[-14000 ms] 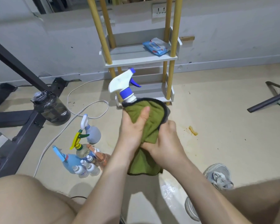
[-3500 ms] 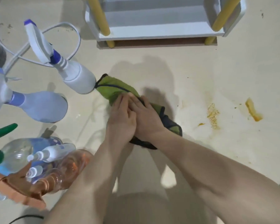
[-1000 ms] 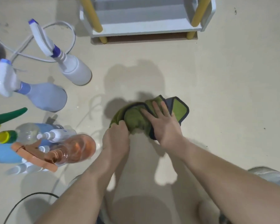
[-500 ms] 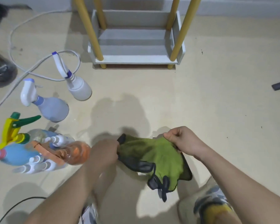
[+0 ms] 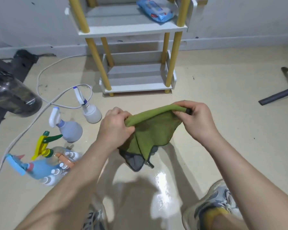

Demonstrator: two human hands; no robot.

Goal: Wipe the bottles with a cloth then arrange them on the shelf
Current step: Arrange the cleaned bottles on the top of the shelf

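Cloth [image 5: 154, 130], soft green with a dark grey mesh-like corner, hangs in loose folds above the glossy beige floor [image 5: 223, 90]. The left hand [image 5: 114, 128] and right hand [image 5: 196, 118] each pinch its rolled top edge with curled fingers, forearms reaching forward. Rounded plastic spray bottles [image 5: 70, 131] stand clustered on the floor at left, near the white shelf [image 5: 133, 87] with round yellow posts.

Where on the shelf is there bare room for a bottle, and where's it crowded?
The shelf's bottom tier shows bare between its yellow posts. The upper tier is free left of the blue wipes pack. Crowded: the floor at left, where spray bottles cluster beside the white cable.
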